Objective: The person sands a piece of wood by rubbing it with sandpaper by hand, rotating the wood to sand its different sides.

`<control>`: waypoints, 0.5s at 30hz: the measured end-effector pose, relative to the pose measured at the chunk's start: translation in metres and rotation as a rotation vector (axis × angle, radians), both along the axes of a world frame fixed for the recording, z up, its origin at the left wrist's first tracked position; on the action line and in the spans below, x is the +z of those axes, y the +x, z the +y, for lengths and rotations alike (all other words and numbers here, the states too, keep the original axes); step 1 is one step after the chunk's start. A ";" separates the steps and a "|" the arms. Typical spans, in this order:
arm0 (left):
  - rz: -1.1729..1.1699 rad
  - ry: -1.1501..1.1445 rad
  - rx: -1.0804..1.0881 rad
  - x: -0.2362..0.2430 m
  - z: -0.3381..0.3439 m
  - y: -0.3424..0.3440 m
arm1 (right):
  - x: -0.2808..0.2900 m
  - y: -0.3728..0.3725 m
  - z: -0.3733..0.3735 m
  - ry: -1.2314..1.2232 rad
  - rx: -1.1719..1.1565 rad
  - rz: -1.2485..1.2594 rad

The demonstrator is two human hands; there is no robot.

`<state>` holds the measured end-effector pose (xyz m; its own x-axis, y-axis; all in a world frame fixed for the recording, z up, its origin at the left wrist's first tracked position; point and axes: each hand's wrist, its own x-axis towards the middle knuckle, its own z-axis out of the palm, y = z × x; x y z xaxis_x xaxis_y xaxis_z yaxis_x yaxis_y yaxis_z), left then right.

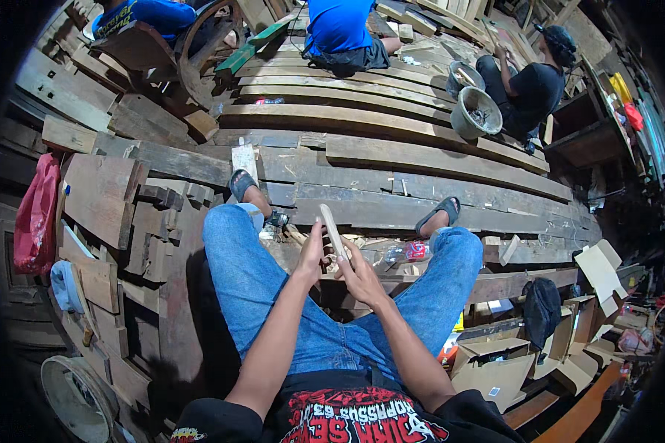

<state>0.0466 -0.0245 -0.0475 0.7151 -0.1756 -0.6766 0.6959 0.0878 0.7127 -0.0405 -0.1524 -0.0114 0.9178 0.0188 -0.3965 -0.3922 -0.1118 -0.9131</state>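
**Both hands on a pale wood strip, seated over plank floor**

You sit on dark boards with knees spread, blue jeans, feet in grey sandals. Your left hand and right hand meet between your knees, both on a thin pale wood strip. The strip stands nearly upright, leaning a little to your left, its rounded top end free above the hands and its lower end hidden between them. Left fingers are closed along the strip's left side; right fingers are clamped on its lower part from the right. Exact grip under the palms: cannot tell.

Just below and right of the hands a clear plastic bottle with a red label lies on the planks, near your right knee. A small pale wood block sits just beyond your left sandal. Right sandal rests on a long curved plank.

Far left: red cloth bag hanging by stacked timber offcuts. Lower left: round white bucket rim. Lower right: open cardboard boxes and a dark bag.

Up top, well apart from you: a person in a blue shirt sits on the planks; another person in dark clothes sits at right beside two grey buckets.
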 end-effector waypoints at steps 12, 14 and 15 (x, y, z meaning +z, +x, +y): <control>0.171 -0.363 0.143 -0.002 0.002 -0.001 | -0.003 0.003 -0.004 -0.224 -0.227 -0.119; 0.181 -0.410 0.179 -0.011 0.010 0.000 | -0.006 0.003 -0.005 -0.242 -0.216 -0.136; 0.181 -0.409 0.178 -0.013 0.010 -0.001 | -0.005 0.003 -0.005 -0.262 -0.206 -0.148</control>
<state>0.0456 -0.0144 -0.0601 0.6353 -0.3391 -0.6939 0.7544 0.4648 0.4635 -0.0373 -0.1572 -0.0168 0.9396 -0.2570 -0.2262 -0.2968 -0.2821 -0.9123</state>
